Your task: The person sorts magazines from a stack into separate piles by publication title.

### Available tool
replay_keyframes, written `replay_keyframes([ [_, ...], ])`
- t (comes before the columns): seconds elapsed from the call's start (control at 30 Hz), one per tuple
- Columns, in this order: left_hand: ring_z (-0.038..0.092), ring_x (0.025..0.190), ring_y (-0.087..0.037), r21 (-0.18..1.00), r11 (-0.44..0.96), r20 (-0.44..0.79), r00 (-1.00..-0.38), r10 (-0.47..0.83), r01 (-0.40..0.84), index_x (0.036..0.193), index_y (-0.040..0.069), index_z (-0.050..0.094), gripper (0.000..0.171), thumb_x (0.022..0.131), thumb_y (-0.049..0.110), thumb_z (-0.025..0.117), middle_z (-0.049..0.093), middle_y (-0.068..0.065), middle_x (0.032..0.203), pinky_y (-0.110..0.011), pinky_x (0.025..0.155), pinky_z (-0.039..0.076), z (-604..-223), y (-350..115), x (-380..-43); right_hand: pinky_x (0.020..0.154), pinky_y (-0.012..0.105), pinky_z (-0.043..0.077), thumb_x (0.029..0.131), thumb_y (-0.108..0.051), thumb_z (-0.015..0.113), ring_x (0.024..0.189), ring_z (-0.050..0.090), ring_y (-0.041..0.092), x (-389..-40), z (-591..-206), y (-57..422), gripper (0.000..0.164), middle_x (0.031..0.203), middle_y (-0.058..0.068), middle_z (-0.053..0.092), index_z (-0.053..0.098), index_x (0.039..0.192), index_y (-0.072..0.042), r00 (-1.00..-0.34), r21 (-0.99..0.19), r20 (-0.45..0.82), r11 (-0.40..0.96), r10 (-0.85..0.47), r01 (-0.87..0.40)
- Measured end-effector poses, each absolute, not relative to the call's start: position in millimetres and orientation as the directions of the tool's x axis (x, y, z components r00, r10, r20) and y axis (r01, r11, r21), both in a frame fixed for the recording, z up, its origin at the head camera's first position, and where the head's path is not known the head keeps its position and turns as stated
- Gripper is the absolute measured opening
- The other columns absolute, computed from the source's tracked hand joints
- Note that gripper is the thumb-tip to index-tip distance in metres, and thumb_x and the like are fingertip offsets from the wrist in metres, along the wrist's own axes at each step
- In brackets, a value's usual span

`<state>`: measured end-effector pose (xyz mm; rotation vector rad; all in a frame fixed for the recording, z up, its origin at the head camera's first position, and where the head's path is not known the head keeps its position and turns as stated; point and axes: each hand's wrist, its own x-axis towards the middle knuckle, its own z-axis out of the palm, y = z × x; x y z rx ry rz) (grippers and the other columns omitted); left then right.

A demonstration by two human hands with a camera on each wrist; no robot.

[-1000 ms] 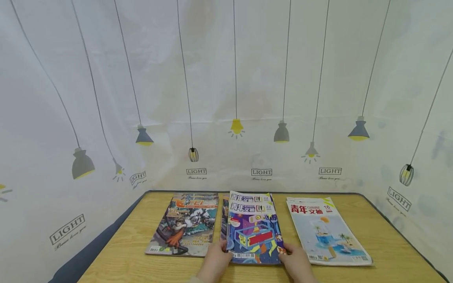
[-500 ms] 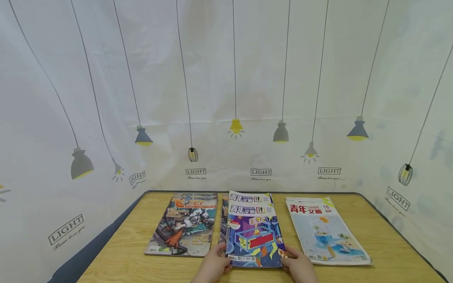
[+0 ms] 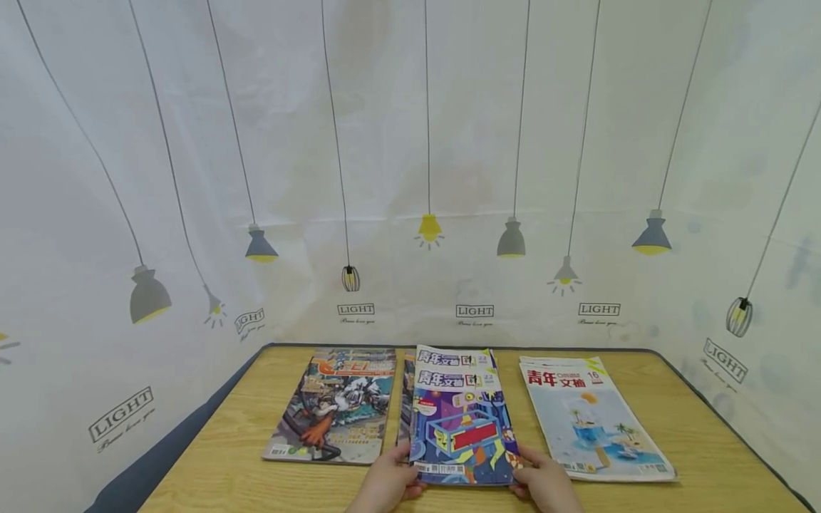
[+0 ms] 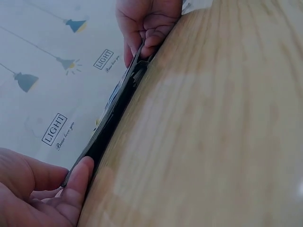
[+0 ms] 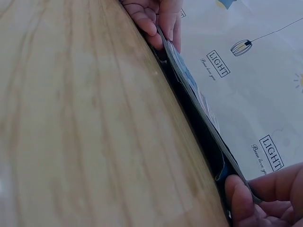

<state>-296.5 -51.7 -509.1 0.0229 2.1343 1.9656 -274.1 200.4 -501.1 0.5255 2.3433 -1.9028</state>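
Observation:
A magazine with a purple and blue cover (image 3: 458, 434) lies in the middle of the table. My left hand (image 3: 387, 479) pinches its lower left corner, thumb on top and fingers beneath. At the lower right corner, my right hand (image 3: 544, 481) pinches it the same way. Both wrist views show the near edge (image 4: 105, 120) raised, with a dark gap between it and the wood. Behind its top, the white header of a similar magazine (image 3: 442, 356) shows. A darker magazine (image 3: 406, 406) peeks out along the left side, mostly hidden.
To the left lies a stack of magazines with a dark comic-style cover (image 3: 343, 413). On the right is another stack with a pale blue cover (image 3: 593, 420). The wooden table (image 3: 212, 456) ends at a white curtain with printed lamps (image 3: 474, 271).
Over the last second the purple and blue magazine has slid slightly towards me, showing more of the header behind it. Both hands moved with it, keeping their hold on its corners.

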Motion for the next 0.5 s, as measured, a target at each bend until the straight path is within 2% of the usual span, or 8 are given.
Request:
replay_keyframes([
  [0.17, 0.062, 0.071, -0.016, 0.980, 0.082, -0.192, -0.967, 0.166, -0.180, 0.142, -0.012, 0.035, 0.056, 0.089, -0.006, 0.052, 0.066, -0.008, 0.098, -0.027, 0.062, 0.056, -511.0, -51.9, -297.6, 0.065, 0.031, 0.055, 0.086, 0.005, 0.055, 0.070, 0.061, 0.018, -274.0, -502.3, 201.3, 0.057, 0.099, 0.020, 0.062, 0.037, 0.138, 0.015, -0.939, -0.936, -0.278, 0.162, 0.203, 0.312],
  [0.33, 0.063, 0.069, -0.015, 0.988, 0.068, -0.146, -0.972, 0.182, -0.136, 0.143, -0.012, 0.031, 0.058, 0.089, -0.006, 0.053, 0.064, -0.008, 0.090, -0.027, 0.061, 0.056, -512.5, -52.6, -296.4, 0.065, 0.031, 0.055, 0.085, 0.005, 0.056, 0.070, 0.061, 0.018, -274.7, -502.7, 201.3, 0.058, 0.100, 0.021, 0.062, 0.036, 0.138, 0.015, -0.939, -0.937, -0.276, 0.160, 0.204, 0.311],
  [0.5, 0.063, 0.069, -0.014, 0.990, 0.065, -0.139, -0.972, 0.189, -0.128, 0.144, -0.014, 0.026, 0.061, 0.089, -0.010, 0.052, 0.064, -0.007, 0.090, -0.027, 0.063, 0.056, -509.6, -52.9, -294.3, 0.065, 0.031, 0.055, 0.085, 0.007, 0.057, 0.070, 0.061, 0.018, -275.1, -503.2, 200.7, 0.058, 0.104, 0.024, 0.059, 0.036, 0.139, 0.015, -0.937, -0.939, -0.272, 0.155, 0.219, 0.308],
])
